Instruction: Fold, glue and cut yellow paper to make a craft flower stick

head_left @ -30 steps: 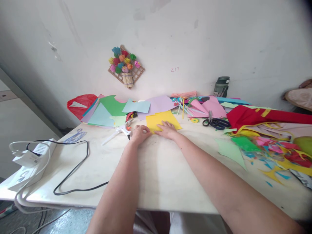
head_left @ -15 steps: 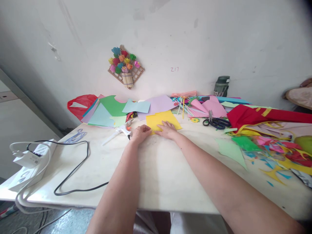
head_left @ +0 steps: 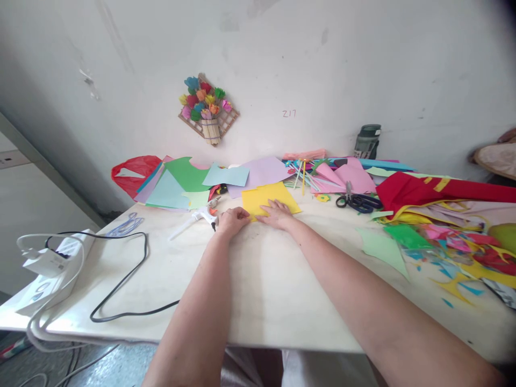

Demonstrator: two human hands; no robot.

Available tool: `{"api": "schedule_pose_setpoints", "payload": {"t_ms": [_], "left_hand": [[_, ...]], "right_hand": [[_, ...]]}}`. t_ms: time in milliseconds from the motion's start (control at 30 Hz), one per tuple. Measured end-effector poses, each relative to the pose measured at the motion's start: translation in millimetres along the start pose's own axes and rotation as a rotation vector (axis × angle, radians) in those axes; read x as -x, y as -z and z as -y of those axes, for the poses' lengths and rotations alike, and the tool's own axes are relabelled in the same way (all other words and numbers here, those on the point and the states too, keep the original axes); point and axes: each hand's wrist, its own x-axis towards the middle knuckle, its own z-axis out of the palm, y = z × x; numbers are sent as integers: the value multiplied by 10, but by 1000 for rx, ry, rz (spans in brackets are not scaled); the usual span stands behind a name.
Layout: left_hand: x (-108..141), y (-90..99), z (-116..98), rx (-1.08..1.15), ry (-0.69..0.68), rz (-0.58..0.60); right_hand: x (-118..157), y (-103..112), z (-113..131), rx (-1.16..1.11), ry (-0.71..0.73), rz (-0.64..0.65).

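A yellow sheet of paper [head_left: 271,194] lies on the table in front of me. My left hand [head_left: 234,220] is at its near left corner, with fingers and thumb closed together on the paper's edge. My right hand [head_left: 276,214] rests flat on the sheet with its fingers spread. Just left of my left hand lies a white glue gun [head_left: 198,216], its nozzle pointing away. Dark-handled scissors [head_left: 358,202] lie to the right of the paper.
Coloured paper sheets [head_left: 189,177] line the back left. A power strip [head_left: 60,274] with a black cable [head_left: 121,290] occupies the left side. Red cloth [head_left: 407,193] and paper scraps [head_left: 455,285] cover the right. A dark bottle [head_left: 367,142] stands by the wall.
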Motion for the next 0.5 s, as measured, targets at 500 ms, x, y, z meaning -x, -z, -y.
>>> {"api": "schedule_pose_setpoints", "payload": {"t_ms": [500], "left_hand": [[64,20,-176,-375,-143,-35]], "right_hand": [[-4,-14,53,12,-53,6]]}}
